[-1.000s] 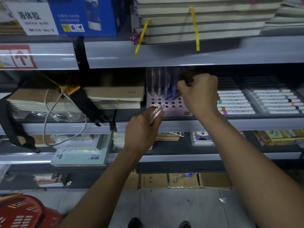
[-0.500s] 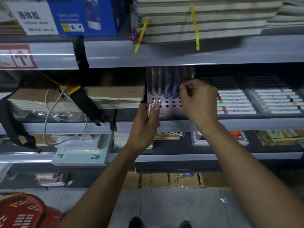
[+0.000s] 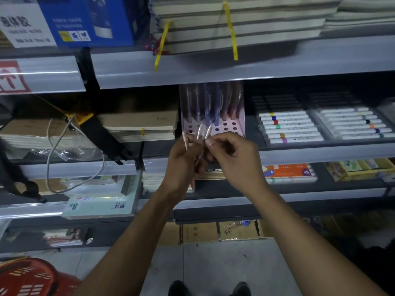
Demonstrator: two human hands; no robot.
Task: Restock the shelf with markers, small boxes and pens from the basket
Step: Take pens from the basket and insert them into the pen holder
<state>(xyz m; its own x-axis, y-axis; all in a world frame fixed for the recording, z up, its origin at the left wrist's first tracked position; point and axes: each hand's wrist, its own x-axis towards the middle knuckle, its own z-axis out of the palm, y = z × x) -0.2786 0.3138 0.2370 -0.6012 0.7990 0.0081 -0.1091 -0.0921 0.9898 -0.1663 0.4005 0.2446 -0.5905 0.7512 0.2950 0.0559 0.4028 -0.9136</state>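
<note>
Our left hand (image 3: pixel 183 159) grips a small bunch of clear pens (image 3: pixel 199 135), their ends sticking up above the fingers, just in front of the pink holder (image 3: pixel 226 127) on the shelf (image 3: pixel 320 151). Our right hand (image 3: pixel 233 155) meets it, thumb and forefinger pinching one pen of the bunch. Several pens already stand in the holder's holes. Trays of markers (image 3: pixel 290 126) lie on the shelf to the right of the holder. The red basket (image 3: pixel 27 278) sits on the floor at lower left.
</note>
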